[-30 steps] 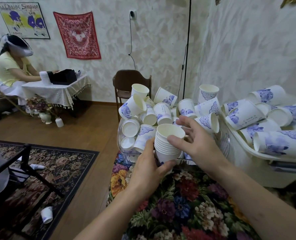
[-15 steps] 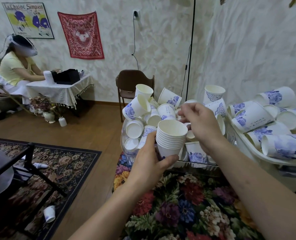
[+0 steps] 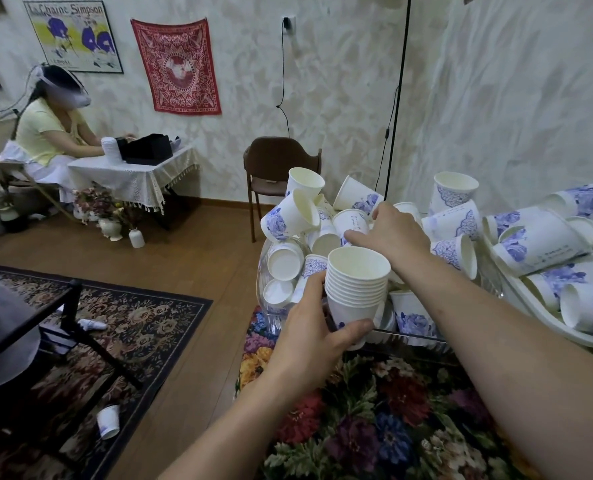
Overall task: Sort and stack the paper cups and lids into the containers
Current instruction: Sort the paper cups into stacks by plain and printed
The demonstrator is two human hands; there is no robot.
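My left hand grips a stack of nested white paper cups upright in front of a clear container heaped with loose blue-flowered cups. My right hand reaches over the heap, and its fingers close round a single cup lying in the pile. More loose cups fill a white tray to the right.
The containers stand on a table with a floral cloth. A brown chair is behind the heap. One cup lies on the carpet at lower left. A person sits at a small table far left.
My right hand has left the stack's rim and reached back and up into the heap, taking hold of a loose cup. The stack in my left hand stayed nearly still.
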